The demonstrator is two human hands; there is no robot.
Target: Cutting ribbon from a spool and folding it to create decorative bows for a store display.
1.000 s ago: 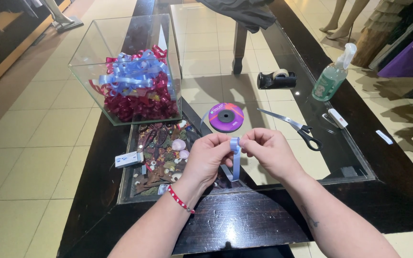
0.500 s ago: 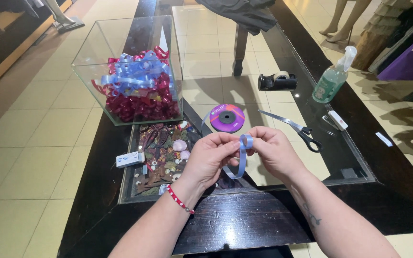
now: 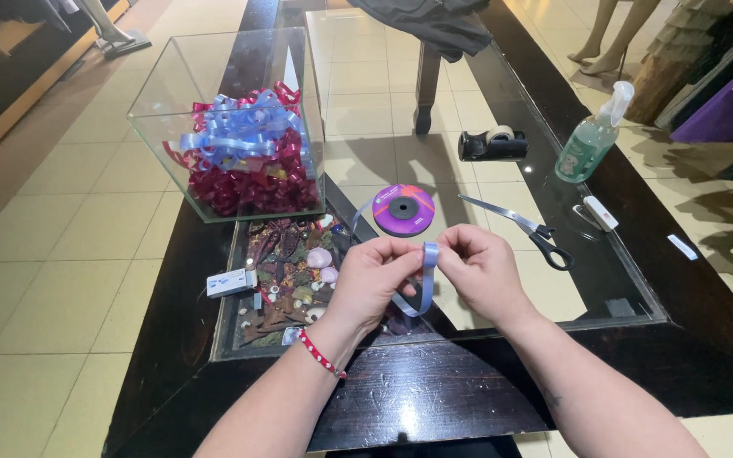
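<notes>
Pinching a blue ribbon (image 3: 426, 270) between them, the left hand (image 3: 371, 284) and right hand (image 3: 481, 270) are closed tight on it near the table's (image 3: 434, 399) front edge. It looks light, soft and slippery, so hold it flat by the ends.

- Left hand (image 3: 372, 284): knuckles up, fingers curled inward, thumb and forefinger tips pinched together at upper right of the fist.
- Left wrist: red beaded bracelet, forearm bare, entering from bottom centre.
- Right hand (image 3: 485, 270): mirrored pose, fingertips pinched, nearly touching left fingertips.
- Right forearm: bare, angled in from bottom right.
</notes>
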